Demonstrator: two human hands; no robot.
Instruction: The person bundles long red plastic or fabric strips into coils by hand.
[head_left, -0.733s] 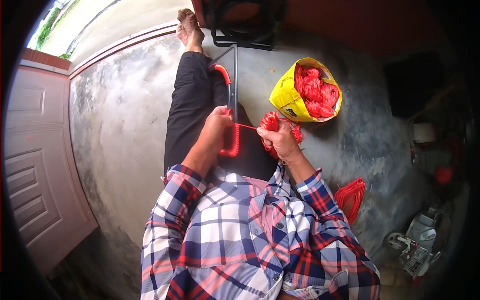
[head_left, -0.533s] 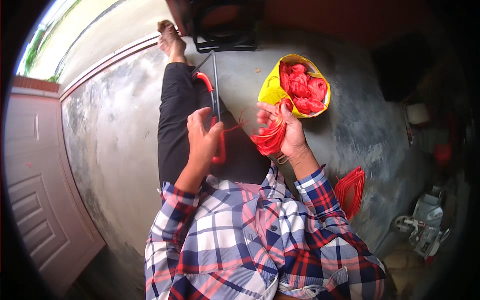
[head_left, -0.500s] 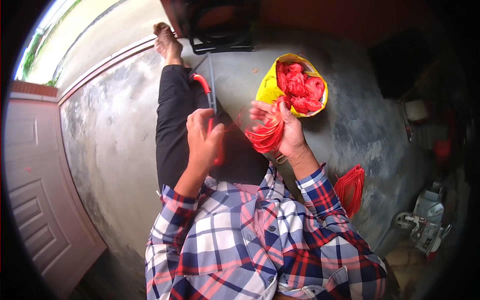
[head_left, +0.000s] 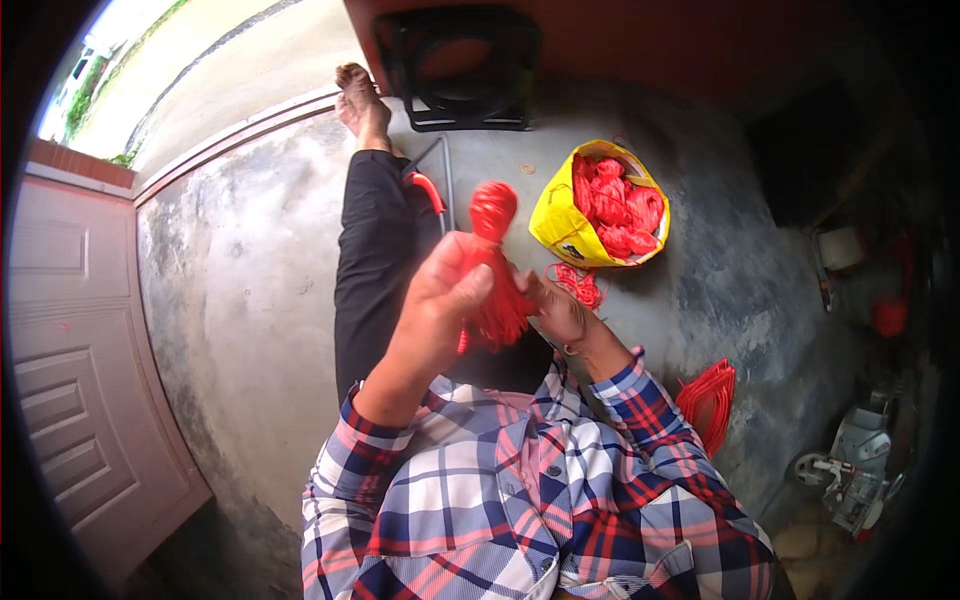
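A red cord bundle [head_left: 492,212], tied like a tassel with a rounded looped head and loose strands below, stands upright in front of me. My left hand [head_left: 440,295] is closed around it below the head. At the right edge of the strands, the fingers of my right hand [head_left: 560,312] are curled against the cord, partly smeared by motion. Behind the bundle, by my outstretched leg, is a metal frame [head_left: 447,178] with a red grip [head_left: 428,190]; its lower part is hidden. Some loose red cord [head_left: 578,284] lies on the floor past my right hand.
An upright yellow bag [head_left: 556,222] filled with red cord bundles [head_left: 610,200] stands ahead on the right. A red cord coil [head_left: 708,402] lies beside my right elbow. A black frame-like object [head_left: 455,70] is at the back, a panelled door [head_left: 75,350] at left, and a grey machine [head_left: 855,455] at right.
My left hand has left the red grip and now holds the cord bundle, which has moved left and turned head up. My right hand has moved down to its strands.
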